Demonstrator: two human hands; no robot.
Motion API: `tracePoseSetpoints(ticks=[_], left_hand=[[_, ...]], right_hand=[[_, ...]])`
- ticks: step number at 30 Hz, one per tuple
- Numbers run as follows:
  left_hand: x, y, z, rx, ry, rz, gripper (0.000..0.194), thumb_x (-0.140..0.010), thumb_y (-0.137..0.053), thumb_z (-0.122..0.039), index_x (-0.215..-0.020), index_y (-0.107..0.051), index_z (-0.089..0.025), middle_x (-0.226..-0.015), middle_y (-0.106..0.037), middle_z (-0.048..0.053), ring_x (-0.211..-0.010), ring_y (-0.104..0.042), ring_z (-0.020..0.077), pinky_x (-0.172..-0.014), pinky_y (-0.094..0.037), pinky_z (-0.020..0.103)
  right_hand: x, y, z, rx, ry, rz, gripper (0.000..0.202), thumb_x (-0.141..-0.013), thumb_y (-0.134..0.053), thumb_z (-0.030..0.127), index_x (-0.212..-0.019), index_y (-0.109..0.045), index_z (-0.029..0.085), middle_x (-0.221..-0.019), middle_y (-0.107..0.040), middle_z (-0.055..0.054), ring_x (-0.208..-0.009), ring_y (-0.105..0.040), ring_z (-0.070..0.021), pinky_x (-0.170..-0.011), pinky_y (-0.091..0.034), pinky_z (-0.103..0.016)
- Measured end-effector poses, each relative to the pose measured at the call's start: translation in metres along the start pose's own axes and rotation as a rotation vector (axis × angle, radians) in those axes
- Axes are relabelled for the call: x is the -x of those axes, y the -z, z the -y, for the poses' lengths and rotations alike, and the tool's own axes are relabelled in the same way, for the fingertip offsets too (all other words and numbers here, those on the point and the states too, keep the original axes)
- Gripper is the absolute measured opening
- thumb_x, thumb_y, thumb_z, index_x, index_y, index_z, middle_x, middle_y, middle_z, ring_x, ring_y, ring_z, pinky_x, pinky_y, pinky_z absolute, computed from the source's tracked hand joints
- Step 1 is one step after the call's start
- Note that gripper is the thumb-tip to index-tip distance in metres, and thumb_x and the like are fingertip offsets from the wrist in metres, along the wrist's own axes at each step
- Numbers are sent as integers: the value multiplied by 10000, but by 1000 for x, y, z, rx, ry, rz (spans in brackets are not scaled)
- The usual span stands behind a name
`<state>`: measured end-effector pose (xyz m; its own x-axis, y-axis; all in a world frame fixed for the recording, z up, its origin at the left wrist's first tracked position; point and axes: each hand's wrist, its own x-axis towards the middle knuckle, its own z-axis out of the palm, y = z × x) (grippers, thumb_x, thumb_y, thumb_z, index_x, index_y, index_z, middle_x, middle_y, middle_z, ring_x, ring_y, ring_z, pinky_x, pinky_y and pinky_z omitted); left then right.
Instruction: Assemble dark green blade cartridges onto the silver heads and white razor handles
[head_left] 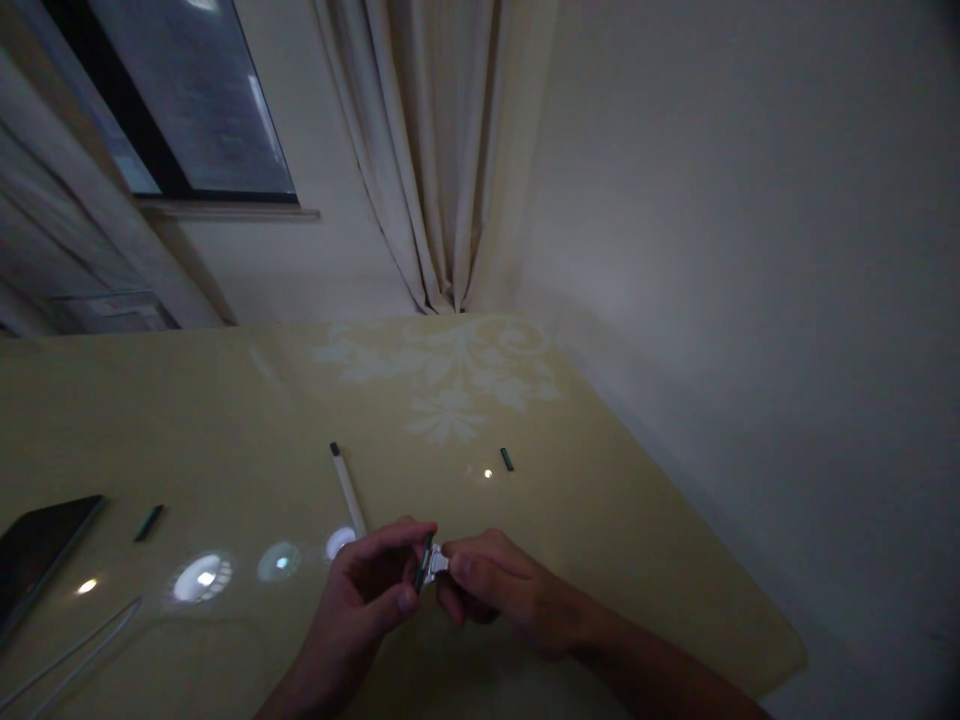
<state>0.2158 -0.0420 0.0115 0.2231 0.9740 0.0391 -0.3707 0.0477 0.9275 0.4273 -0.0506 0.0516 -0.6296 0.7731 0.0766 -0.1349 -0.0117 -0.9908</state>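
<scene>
Near the table's front, my left hand pinches a narrow dark strip by its two ends, between the fingers above and the thumb below. My right hand closes its thumb and fingers on a small silver, flared piece, shaped like the head of a razor. The flared end meets the dark strip; whether they are joined I cannot tell. The rest of the silver piece is hidden in my right hand. Just beyond my left hand lies a white stick with a dark tip.
A short dark piece lies beyond my right hand, and a similar dark piece lies at the left. Near the left edge are a dark flat device and a white cable. A wall borders the glossy table on the right.
</scene>
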Motion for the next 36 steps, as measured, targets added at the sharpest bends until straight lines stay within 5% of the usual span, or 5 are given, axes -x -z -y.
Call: tracePoseSetpoints(ticks=[36], left_hand=[[-4, 1, -10, -155, -204, 222, 392, -817, -928, -438, -1174, -873, -284, -795, -697, 53, -724, -604, 151, -626, -464, 230]], right_hand=[[2, -3, 7, 197, 49, 35, 564, -1141, -296, 651, -794, -398, 218, -706, -380, 50, -642, -324, -117, -627, -302, -280]])
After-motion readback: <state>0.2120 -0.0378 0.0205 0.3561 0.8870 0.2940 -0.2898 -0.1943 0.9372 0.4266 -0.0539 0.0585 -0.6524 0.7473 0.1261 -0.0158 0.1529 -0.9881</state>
